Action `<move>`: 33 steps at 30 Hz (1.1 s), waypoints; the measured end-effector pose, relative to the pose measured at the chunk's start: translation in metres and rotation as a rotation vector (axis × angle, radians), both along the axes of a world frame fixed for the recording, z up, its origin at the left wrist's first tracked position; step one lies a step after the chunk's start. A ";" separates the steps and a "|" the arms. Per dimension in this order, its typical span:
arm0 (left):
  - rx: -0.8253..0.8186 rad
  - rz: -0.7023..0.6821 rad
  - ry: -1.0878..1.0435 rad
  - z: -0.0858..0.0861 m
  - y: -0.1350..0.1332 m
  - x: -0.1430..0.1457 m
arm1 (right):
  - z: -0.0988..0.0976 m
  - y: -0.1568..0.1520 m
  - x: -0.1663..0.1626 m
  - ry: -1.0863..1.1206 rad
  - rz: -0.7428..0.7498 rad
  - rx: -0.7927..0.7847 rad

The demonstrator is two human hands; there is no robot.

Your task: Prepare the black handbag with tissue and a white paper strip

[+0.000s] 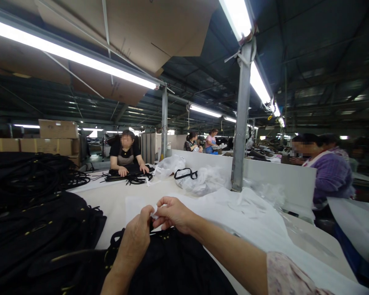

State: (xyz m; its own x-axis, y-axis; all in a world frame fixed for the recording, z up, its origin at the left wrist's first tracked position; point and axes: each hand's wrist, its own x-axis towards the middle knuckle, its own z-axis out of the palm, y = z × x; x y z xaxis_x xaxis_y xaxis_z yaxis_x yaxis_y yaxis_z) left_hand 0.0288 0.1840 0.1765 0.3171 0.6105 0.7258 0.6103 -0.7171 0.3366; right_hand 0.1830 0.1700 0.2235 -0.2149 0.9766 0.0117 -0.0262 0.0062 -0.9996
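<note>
My left hand (137,232) and my right hand (174,215) meet in front of me with their fingers pinched together. Between the fingertips shows a small white piece (154,211), thin like paper or plastic; its exact kind is unclear. Both hands are closed on it. Just below them lies a black fabric bag (175,262) with a dark strap and small gold-coloured metal fittings. Part of its upper edge is hidden behind my left hand and wrist.
Black bags with gold fittings (43,229) are heaped at left. White sheets (233,209) spread over the table to the right, near crumpled clear plastic (203,180). A metal post (242,123) rises beyond. Across the table, a person (126,155) handles black pieces.
</note>
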 end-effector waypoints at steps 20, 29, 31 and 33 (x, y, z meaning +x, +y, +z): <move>-0.123 0.092 0.120 -0.001 0.006 -0.002 | 0.030 0.028 -0.004 -0.409 -0.253 0.636; -0.016 0.205 0.109 -0.004 0.019 -0.016 | 0.055 0.062 -0.025 0.073 -0.104 0.334; 0.153 0.291 0.049 -0.003 0.018 -0.014 | 0.063 0.069 -0.021 0.117 -0.114 0.377; 0.346 0.307 0.053 -0.004 0.019 -0.011 | 0.069 0.075 -0.018 0.136 -0.093 0.405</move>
State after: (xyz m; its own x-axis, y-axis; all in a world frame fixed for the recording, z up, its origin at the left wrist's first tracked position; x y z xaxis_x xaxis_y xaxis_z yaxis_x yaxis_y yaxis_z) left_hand 0.0182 0.2033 0.1723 0.2020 0.4068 0.8909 0.8219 -0.5651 0.0717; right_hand 0.1652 0.2453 0.2926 -0.0966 0.9026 0.4196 -0.1380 0.4053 -0.9037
